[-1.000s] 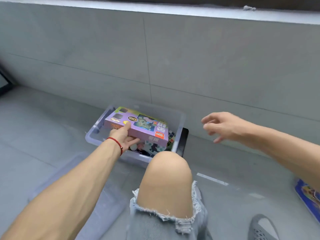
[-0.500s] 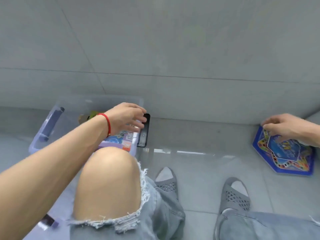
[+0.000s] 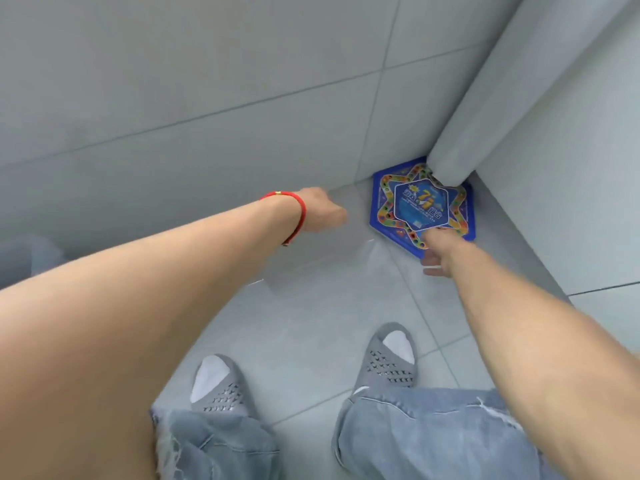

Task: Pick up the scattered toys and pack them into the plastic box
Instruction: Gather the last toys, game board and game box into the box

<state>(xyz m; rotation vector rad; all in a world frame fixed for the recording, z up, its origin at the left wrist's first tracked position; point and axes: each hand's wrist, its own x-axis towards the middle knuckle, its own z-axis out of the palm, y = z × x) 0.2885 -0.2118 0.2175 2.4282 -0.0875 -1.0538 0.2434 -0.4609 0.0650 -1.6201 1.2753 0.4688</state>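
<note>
While the left forearm stretches across from the near left, the left hand [image 3: 323,210], with a red string bracelet [image 3: 297,212] at the wrist, hovers above the grey tiled floor [image 3: 311,327], its fingers turned away from view, so I cannot tell how they sit. Two grey slippers [image 3: 391,358] stand near, below torn jeans [image 3: 433,434]. To the right, the right hand [image 3: 439,249] grips the near edge of the blue star-pattern game board [image 3: 420,206], thumb on top, fingers curled beneath. The board lies flat on the floor, tucked in the far right corner where the walls meet.
</note>
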